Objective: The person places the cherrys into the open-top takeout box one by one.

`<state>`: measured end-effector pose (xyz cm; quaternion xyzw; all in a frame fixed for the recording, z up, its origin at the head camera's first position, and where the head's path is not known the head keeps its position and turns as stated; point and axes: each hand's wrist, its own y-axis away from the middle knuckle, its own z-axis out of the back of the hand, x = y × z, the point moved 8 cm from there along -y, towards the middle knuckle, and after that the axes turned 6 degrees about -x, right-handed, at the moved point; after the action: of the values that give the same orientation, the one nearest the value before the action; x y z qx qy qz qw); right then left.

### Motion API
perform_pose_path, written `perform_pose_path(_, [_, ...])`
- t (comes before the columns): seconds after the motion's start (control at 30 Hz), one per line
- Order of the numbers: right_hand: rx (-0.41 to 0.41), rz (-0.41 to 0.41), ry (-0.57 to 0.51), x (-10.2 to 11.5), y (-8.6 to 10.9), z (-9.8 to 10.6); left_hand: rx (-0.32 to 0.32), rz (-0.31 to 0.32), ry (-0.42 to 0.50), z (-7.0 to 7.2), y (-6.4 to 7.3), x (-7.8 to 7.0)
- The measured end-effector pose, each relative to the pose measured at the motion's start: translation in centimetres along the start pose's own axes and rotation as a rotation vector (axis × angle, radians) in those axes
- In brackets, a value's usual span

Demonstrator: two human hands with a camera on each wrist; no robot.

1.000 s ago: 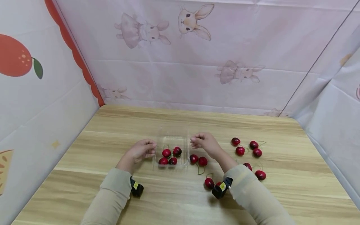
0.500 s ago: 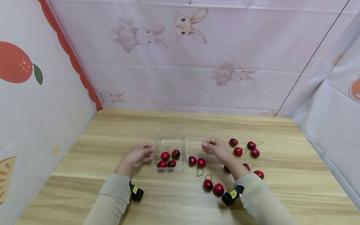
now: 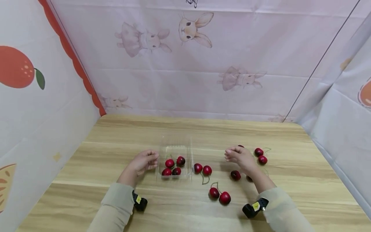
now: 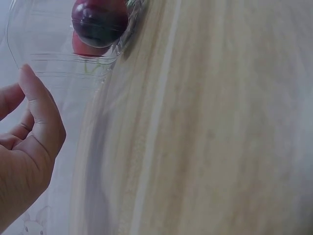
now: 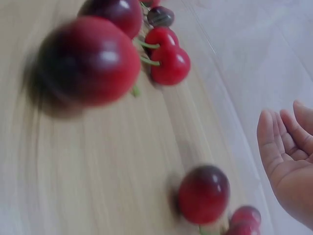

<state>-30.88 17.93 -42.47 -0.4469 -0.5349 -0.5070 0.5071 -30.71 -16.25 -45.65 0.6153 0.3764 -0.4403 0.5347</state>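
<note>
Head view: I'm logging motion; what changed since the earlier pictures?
The right hand moved rightward, away from the clear container, toward the loose cherries; no grasp or release shows. The left hand stayed at the container's left side, and the four cherries inside stayed put.

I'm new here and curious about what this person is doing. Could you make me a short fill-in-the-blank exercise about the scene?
1. The clear plastic container holds ____ red cherries.
2. The hand nearest the container is the person's ____ one.
3. The other hand, raised over the wooden table, is holding ____.
4. Printed on the pink backdrop behind the table are long-eared ____.

Missing words: four; left; nothing; rabbits.
</note>
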Motion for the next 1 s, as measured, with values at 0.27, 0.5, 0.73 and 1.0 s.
perform_pose_path(0.27, [-0.026,0.041,-0.013,-0.8,0.5,4.0,-0.003,0.005,0.019,0.0,0.1,0.4])
perform_pose_path(0.5, [-0.042,0.037,-0.013,-0.5,1.7,6.8,0.019,-0.003,0.021,0.0,0.5,0.1])
perform_pose_path(0.73, [-0.080,0.029,-0.033,-3.2,1.5,10.0,0.015,-0.005,0.034,0.0,0.5,0.0])
perform_pose_path(1.0, [-0.095,0.047,-0.135,-5.3,0.8,13.5,0.000,-0.011,0.051,0.2,0.4,0.1])
